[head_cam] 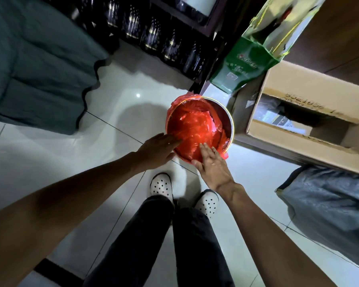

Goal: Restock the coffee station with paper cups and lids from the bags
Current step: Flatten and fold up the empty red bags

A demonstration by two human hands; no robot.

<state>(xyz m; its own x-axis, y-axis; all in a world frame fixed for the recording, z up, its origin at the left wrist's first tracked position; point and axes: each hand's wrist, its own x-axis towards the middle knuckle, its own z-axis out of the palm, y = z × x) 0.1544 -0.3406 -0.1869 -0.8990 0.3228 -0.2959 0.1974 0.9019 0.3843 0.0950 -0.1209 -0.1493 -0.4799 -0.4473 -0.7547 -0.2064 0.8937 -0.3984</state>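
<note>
**Bare forearms, dark trousers and white perforated clogs seen from above**

Both forearms are seen bare to the edge of the frame, with no sleeve, watch or bracelet shown on either wrist. The left hand [157, 151] and right hand [212, 166] are ungloved. The legs are covered by black trousers [153, 241] of a matte, slightly grained fabric, cut full-length to the ankles. White clogs are worn on both feet, the left clog [161, 186] and the right clog [208, 201] each pierced across the rounded toe by rows of small dark ventilation holes.
</note>
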